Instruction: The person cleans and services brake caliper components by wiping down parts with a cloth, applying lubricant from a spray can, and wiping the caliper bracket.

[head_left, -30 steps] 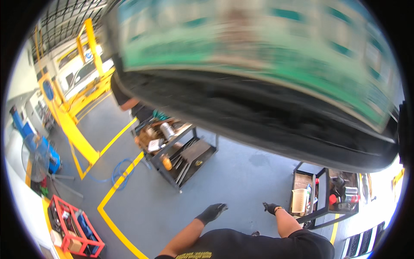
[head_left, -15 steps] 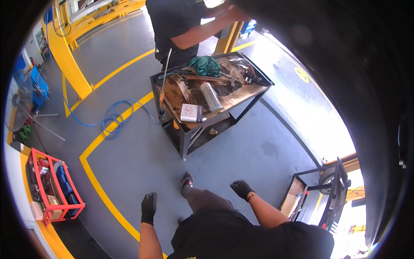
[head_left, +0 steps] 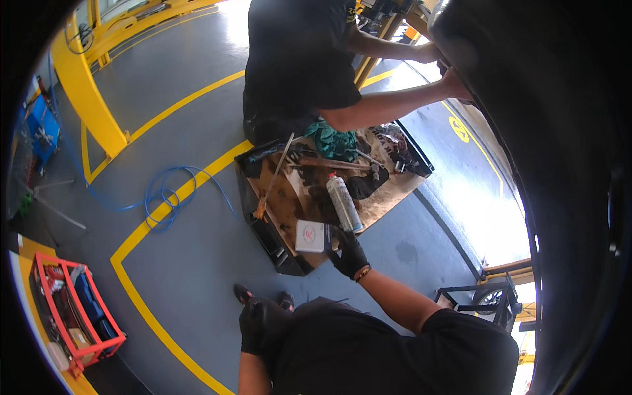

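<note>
My right hand (head_left: 349, 255), in a black glove, reaches to the near edge of the cart top. Its fingers are apart, close to the dark end of a small white box (head_left: 309, 236); whether they touch it I cannot tell. Just beyond lies a spray can (head_left: 343, 204) with a red tip. My left hand (head_left: 259, 324), also black-gloved, hangs low beside my dark shirt, away from the cart; its fingers blend into the dark and do not show clearly.
Brown paper (head_left: 378, 197) covers the cart, with a green cloth (head_left: 331, 140) and a long thin rod (head_left: 279, 172). A co-worker (head_left: 296, 66) leans over its far side, hands raised to a dark overhead part (head_left: 559, 164). A blue hose (head_left: 168, 197) coils on the floor; a red rack (head_left: 79, 316) stands left.
My right hand has moved forward to the box. The cart appears nearer, and my left hand is closer to my body. The co-worker has shifted right, arms stretched to the overhead part.
</note>
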`<action>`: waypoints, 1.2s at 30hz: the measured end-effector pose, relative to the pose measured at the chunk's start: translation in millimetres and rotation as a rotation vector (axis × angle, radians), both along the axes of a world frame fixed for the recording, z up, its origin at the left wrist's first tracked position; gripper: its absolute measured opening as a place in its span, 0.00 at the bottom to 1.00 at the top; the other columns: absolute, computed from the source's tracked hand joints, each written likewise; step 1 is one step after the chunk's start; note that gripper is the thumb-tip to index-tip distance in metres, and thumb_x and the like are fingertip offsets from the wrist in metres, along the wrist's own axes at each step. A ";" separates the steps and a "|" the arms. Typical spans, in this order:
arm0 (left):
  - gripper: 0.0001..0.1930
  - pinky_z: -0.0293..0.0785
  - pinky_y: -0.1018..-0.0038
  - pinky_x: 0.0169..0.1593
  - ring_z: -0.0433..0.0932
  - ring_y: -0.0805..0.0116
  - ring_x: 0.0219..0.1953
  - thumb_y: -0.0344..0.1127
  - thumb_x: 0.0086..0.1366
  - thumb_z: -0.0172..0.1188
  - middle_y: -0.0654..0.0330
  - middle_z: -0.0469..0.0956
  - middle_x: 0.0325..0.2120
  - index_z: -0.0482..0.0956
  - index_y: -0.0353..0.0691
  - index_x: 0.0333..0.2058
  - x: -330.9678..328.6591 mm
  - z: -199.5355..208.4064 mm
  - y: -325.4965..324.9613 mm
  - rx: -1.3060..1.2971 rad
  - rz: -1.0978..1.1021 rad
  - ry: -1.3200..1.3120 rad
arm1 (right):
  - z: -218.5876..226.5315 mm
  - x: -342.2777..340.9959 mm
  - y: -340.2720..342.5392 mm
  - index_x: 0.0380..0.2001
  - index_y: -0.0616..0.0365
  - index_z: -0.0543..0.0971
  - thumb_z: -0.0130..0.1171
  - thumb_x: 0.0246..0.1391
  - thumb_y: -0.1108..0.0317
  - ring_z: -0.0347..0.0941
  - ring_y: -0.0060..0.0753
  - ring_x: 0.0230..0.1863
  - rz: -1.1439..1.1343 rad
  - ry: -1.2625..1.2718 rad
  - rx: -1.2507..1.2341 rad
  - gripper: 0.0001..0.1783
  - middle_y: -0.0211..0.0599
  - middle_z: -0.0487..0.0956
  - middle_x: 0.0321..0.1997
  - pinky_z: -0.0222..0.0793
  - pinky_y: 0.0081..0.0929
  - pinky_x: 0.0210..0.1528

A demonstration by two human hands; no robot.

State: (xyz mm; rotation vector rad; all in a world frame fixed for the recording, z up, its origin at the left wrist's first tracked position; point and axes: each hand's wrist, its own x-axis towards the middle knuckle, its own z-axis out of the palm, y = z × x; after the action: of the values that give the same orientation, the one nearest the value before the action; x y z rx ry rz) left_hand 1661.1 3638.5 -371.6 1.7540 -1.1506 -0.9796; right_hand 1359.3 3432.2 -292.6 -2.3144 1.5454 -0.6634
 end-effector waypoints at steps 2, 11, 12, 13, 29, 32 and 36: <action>0.18 0.75 0.59 0.50 0.81 0.46 0.47 0.42 0.72 0.53 0.43 0.81 0.43 0.78 0.34 0.50 12.4 28.7 -47.8 -0.091 -0.044 -0.012 | 5.3 9.0 3.9 0.58 0.58 0.71 0.63 0.55 0.59 0.72 0.62 0.54 0.016 0.007 -0.007 0.30 0.58 0.72 0.55 0.72 0.48 0.54; 0.13 0.75 0.67 0.49 0.79 0.59 0.42 0.36 0.74 0.51 0.51 0.79 0.39 0.78 0.33 0.46 51.2 6.7 -275.4 -0.429 0.040 0.381 | 20.2 3.8 -69.6 0.49 0.56 0.77 0.65 0.54 0.62 0.73 0.56 0.49 -0.354 -0.048 -0.053 0.20 0.50 0.77 0.45 0.72 0.45 0.50; 0.13 0.75 0.66 0.50 0.79 0.57 0.43 0.35 0.74 0.51 0.50 0.80 0.40 0.78 0.33 0.46 53.6 11.6 -301.9 -0.414 -0.001 0.259 | 16.3 -7.5 -82.2 0.48 0.57 0.78 0.64 0.54 0.63 0.72 0.56 0.49 -0.419 -0.071 -0.027 0.19 0.50 0.77 0.44 0.71 0.44 0.51; 0.12 0.75 0.65 0.51 0.79 0.56 0.44 0.35 0.74 0.51 0.49 0.80 0.40 0.78 0.33 0.46 55.0 25.9 -332.2 -0.401 -0.028 0.131 | 20.7 -11.2 -102.6 0.46 0.57 0.78 0.64 0.55 0.63 0.72 0.55 0.49 -0.467 -0.097 0.001 0.17 0.51 0.77 0.43 0.70 0.43 0.53; 0.21 0.73 0.54 0.56 0.76 0.46 0.52 0.37 0.57 0.69 0.48 0.77 0.51 0.78 0.38 0.49 13.6 46.9 -437.5 -0.638 -0.116 -0.643 | 20.3 -218.9 -475.3 0.42 0.58 0.81 0.57 0.59 0.67 0.74 0.53 0.49 -0.396 0.850 -0.108 0.11 0.48 0.80 0.44 0.68 0.47 0.54; 0.20 0.74 0.55 0.54 0.76 0.46 0.51 0.36 0.57 0.69 0.49 0.77 0.50 0.79 0.38 0.47 20.6 50.6 -434.7 -0.558 -0.090 -0.613 | 12.0 -221.6 -493.4 0.42 0.58 0.81 0.56 0.59 0.67 0.74 0.53 0.49 -0.379 0.916 -0.045 0.10 0.48 0.80 0.44 0.68 0.46 0.53; 0.18 0.74 0.55 0.52 0.77 0.46 0.49 0.36 0.57 0.69 0.49 0.77 0.50 0.80 0.38 0.46 16.1 43.1 -434.3 -0.554 -0.052 -0.635 | 13.7 -237.6 -479.3 0.42 0.58 0.81 0.56 0.59 0.68 0.75 0.53 0.48 -0.377 0.937 -0.031 0.10 0.48 0.80 0.44 0.69 0.46 0.53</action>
State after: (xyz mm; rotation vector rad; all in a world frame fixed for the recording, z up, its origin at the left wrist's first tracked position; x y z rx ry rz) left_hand 1677.2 3204.2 -328.4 1.5989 -1.6693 -0.0695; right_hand 1121.7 2952.9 -278.9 -2.5094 2.3778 0.4443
